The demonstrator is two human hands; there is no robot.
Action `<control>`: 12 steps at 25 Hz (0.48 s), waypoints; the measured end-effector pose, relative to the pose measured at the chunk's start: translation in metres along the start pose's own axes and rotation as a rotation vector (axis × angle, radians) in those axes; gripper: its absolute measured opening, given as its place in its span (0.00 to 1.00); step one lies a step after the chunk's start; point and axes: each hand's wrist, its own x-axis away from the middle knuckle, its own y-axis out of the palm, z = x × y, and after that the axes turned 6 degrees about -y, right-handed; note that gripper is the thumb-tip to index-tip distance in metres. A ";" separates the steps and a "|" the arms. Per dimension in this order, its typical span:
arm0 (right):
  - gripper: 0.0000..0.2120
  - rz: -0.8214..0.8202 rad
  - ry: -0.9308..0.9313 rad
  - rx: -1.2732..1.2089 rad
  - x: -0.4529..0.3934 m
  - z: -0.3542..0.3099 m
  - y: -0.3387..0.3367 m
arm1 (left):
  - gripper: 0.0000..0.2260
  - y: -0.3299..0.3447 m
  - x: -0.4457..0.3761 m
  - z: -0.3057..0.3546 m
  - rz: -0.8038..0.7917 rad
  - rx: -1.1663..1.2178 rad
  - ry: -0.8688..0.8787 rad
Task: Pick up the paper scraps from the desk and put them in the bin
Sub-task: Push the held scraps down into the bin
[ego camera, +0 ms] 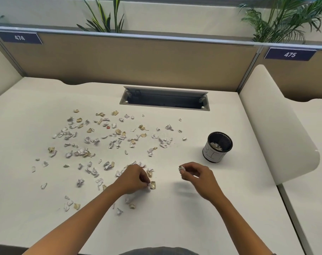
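Grips (136,178) (197,174) pinch scraps (94,140) over white desk (193,218).

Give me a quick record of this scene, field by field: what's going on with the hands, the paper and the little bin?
left hand: pinches a white scrap on the desk
right hand: holds a scrap, raised above the desk
bin: black mesh cup, upright, right of the scraps, some paper inside
paper scraps: many, white and tan, scattered mostly left and centre
cable tray: open, at the desk's back
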 end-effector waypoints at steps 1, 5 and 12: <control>0.02 0.034 0.006 -0.040 -0.003 -0.002 -0.006 | 0.06 -0.002 -0.001 0.002 0.012 0.036 -0.018; 0.05 0.213 0.023 -0.228 -0.017 -0.014 -0.041 | 0.06 -0.014 -0.005 0.015 0.012 0.172 -0.063; 0.06 0.521 -0.024 0.144 -0.048 -0.030 -0.096 | 0.03 -0.012 -0.006 0.048 -0.078 0.449 -0.055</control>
